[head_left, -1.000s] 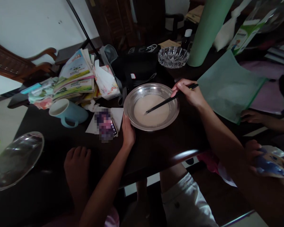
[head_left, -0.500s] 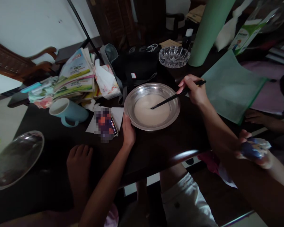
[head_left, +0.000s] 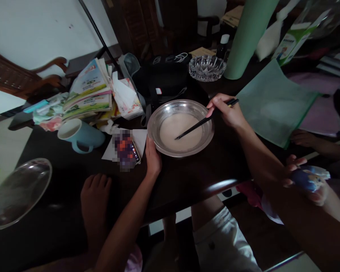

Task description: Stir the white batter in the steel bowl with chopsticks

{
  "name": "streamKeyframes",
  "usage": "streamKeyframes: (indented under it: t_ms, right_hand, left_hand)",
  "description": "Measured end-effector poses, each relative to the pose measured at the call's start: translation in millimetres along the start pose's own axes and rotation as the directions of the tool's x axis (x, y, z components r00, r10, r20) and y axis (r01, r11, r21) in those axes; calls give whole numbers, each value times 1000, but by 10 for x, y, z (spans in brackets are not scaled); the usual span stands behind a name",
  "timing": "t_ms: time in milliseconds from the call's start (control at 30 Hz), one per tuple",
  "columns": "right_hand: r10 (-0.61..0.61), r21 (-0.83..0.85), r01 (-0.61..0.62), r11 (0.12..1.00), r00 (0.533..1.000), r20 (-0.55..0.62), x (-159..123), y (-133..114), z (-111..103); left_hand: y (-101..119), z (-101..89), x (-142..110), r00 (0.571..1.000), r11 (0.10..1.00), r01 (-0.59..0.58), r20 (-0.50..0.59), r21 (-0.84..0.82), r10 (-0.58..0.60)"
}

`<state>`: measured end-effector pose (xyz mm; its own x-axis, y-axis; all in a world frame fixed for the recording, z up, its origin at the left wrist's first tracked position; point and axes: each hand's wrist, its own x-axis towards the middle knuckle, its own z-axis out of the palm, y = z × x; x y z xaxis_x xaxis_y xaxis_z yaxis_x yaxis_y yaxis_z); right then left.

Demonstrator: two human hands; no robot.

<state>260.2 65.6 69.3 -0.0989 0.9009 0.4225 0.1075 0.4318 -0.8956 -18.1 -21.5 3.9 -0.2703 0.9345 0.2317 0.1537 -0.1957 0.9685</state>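
Observation:
A shallow metal bowl [head_left: 153, 126] on the dark table holds a milky, pale liquid [head_left: 172, 126]. My left hand [head_left: 153, 158] is against the bowl's near left side, its fingers running up to the rim and steadying it; the thumb's grip is partly hidden. Black chopsticks [head_left: 195, 125] are pinched in my right hand [head_left: 226, 110], above the bowl's right edge. They slant down leftward, and their tips touch or dip into the liquid.
Left of the bowl are a phone [head_left: 127, 149] on paper, a blue mug [head_left: 85, 136] and a clear lid [head_left: 19, 192]. Behind stand a glass ashtray [head_left: 206, 68] and green cylinder [head_left: 248, 41]. Others' hands: one rests left [head_left: 96, 189], one at right holds a bluish object [head_left: 307, 178].
My right hand has shifted slightly left, and the chopstick tips have moved left and nearer to me within the liquid. My left hand stays at the bowl. The other person's bluish object has turned slightly.

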Motion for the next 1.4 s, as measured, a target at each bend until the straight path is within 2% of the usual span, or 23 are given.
streamKeyframes:
  t_ms: [67,233,433,600,767,833,967,1033,1133,1300,1400]
  right_hand:
    - [-1,-22,1,1000,1000,26,-2,-14,4]
    - [-40,-4,40,999,987,-156,18,0,-4]
    - [-2,4,2,1000,1000,0,2,-12,21]
    - [7,0,-7,1000,989,-147,14,0,-12]
    - [19,20,-19,1000,1000,-16,9,-15,4]
    - [10,-6,-10,1000,999,-31,13,-21,0]
    - [-2,-15,-1,1000,990,-140,23,-3,-15]
    - [12,-5,-13,1000,994,-111,18,1,-8]
    - [33,-7,-33,999,999,-42,8,-8,7]
    - [9,-12,-10,1000,989,-149,18,-13,-14]
    - [17,-10,-18,1000,991,-133,17,-10,-15]
  left_hand:
    - [14,2,-2,1000,999,9,9,-30,-9]
    - [49,0,-6,1000,999,13,4,-47,-12]
    - [20,-7,1,1000,997,30,4,-70,-30]
    - [81,3,-16,1000,999,21,-2,-43,-21]
    - [172,20,-47,997,999,32,-76,24,-30]
    - [169,21,-53,993,999,33,-113,40,-28]
    - [135,14,-53,988,999,42,-151,32,-37]
    - [149,6,-50,987,998,58,-152,39,-52]
    - [217,-11,-48,986,992,66,-158,110,-48]
    - [273,-53,-51,990,951,40,-139,305,3]
    - [241,-74,-59,989,905,33,-144,423,31]
